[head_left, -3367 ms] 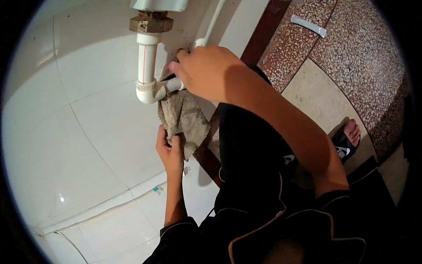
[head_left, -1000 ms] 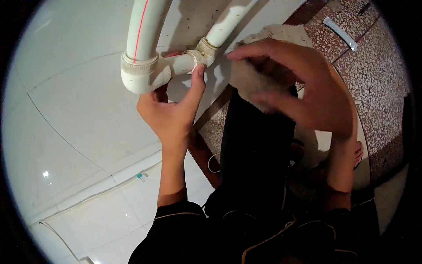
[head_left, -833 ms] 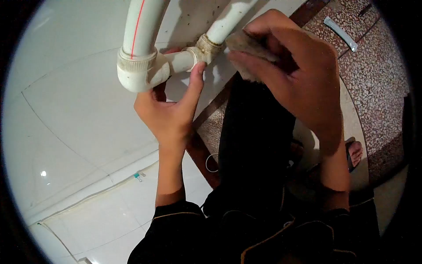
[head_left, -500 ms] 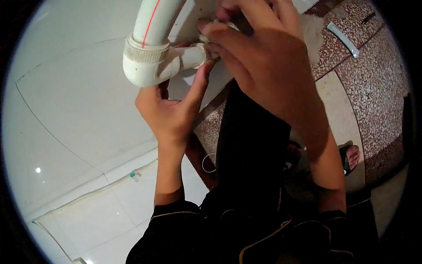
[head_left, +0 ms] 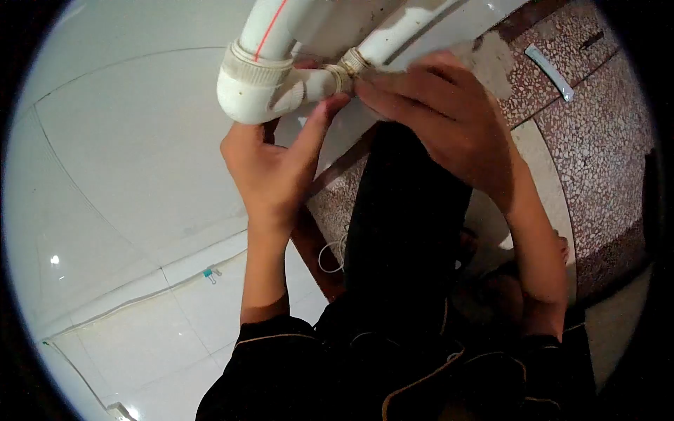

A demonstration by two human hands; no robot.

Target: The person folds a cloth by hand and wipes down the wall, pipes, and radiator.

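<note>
A thick white pipe point(head_left: 269, 28) with a red line enters a white elbow fitting point(head_left: 246, 91) at the upper left. A narrower white branch point(head_left: 317, 84) runs from the elbow to a ribbed joint point(head_left: 354, 62), where another white pipe point(head_left: 400, 34) slants up right. My left hand point(head_left: 277, 165) is wrapped from below round the narrow branch, thumb at the joint's near side. My right hand point(head_left: 446, 116) is beside the joint, thumb and forefinger at its right edge, slightly blurred. Whether a thin thing lies between those fingertips cannot be made out.
A white tiled wall point(head_left: 140, 140) is behind the pipes at left. Speckled red-brown floor point(head_left: 597, 140) lies at right, with a small white strip point(head_left: 549, 72) on it. A white ring point(head_left: 331, 257) hangs near the dark leg. A teal clip point(head_left: 208, 273) sits at lower left.
My right hand has moved down and away from over the joint, uncovering it and the slanting pipe. The pipes sit slightly higher and further right in view. My left hand keeps its hold.
</note>
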